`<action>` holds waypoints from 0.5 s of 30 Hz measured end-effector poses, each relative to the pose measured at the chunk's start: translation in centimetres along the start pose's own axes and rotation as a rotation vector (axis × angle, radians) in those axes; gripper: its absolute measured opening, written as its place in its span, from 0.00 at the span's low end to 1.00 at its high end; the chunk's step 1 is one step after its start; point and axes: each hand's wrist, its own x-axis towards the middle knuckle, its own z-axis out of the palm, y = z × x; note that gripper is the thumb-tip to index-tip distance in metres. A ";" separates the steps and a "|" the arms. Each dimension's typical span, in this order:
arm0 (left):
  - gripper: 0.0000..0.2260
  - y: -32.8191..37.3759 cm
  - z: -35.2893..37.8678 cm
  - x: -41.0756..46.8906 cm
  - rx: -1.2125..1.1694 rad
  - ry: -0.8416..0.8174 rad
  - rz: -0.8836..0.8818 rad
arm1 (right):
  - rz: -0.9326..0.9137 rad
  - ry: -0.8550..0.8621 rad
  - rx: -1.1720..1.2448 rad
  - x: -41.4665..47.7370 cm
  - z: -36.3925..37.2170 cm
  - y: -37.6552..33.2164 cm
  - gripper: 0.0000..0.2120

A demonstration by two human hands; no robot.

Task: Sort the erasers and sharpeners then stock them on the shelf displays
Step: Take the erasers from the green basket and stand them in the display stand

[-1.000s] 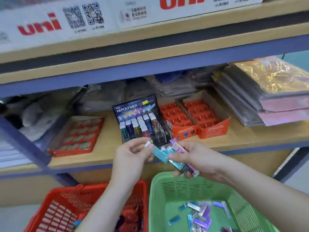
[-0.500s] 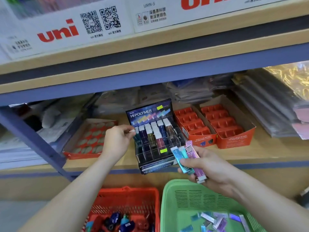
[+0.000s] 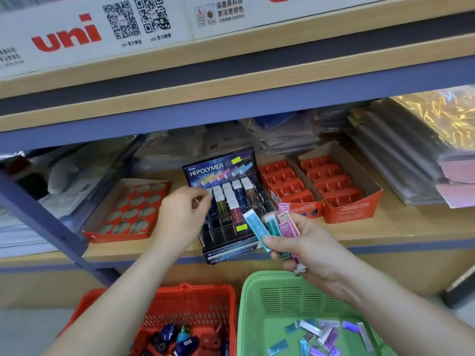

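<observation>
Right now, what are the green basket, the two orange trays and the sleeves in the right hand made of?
Green basket: moulded plastic, matte; slotted vents in its wall. Orange trays: likely printed cardboard; bare brown inner flaps, folded edges. Eraser sleeves in the right hand: glossy metallic-look wrap, teal and pink; film or card, cannot tell.

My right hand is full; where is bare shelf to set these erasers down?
Bare wood lies along the shelf front before the two orange boxes, widening right toward the stacked packets. Left of the Hi-Polymer display it is crowded: the left hand and the round-hole tray fill the gap.
</observation>
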 end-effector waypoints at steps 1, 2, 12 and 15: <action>0.08 1.4 -0.5 -0.7 -0.201 -0.111 -0.090 | -0.015 -0.005 -0.030 0.0 0.2 -0.1 0.12; 0.10 2.8 -0.9 -1.5 -0.433 -0.245 -0.175 | -0.029 -0.013 -0.060 0.1 0.4 -0.1 0.12; 0.05 1.7 -4.1 -0.2 -0.488 -0.020 -0.301 | 0.098 0.020 0.150 0.9 0.9 -0.7 0.10; 0.04 -0.8 -3.7 1.5 -0.207 -0.032 -0.178 | 0.111 0.033 0.185 1.0 0.6 -1.1 0.09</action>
